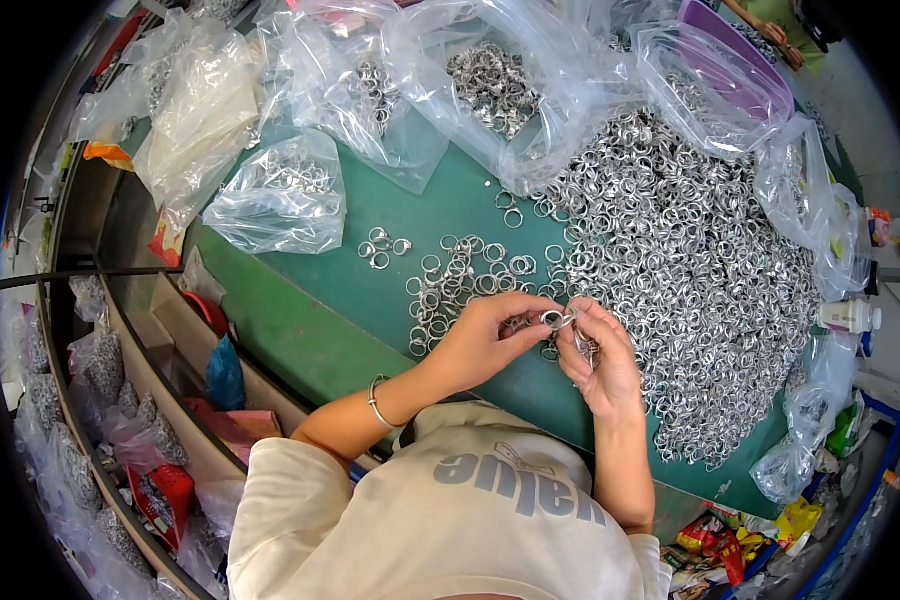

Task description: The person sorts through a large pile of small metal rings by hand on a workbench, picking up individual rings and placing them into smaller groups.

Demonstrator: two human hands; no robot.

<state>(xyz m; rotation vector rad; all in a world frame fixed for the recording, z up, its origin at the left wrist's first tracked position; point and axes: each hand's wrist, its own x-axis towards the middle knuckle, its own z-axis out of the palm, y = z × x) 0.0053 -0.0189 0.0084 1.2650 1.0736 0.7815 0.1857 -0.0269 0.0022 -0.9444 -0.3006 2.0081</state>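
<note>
Above the near part of the green table my left hand (482, 338) is closed, its thumb and forefinger pinching a silver ring (553, 319). Fingertip to fingertip with it, my right hand (610, 368) is closed on several more silver rings (587, 348), partly hidden by the fingers. Just beyond my left hand lies a loose scatter of silver rings (452, 282). A large heap of such rings (685, 260) spreads to the right of my right hand. A few rings (381, 247) lie apart at the left of the scatter.
Clear plastic bags holding rings line the far side, among them a small bag (280, 195) and an open bag (495, 90). A purple basin (738, 60) stands far right, a white bottle (850, 317) at the right edge. Shelves with bagged parts (105, 370) are at left. Another person's hands (778, 40) show far right.
</note>
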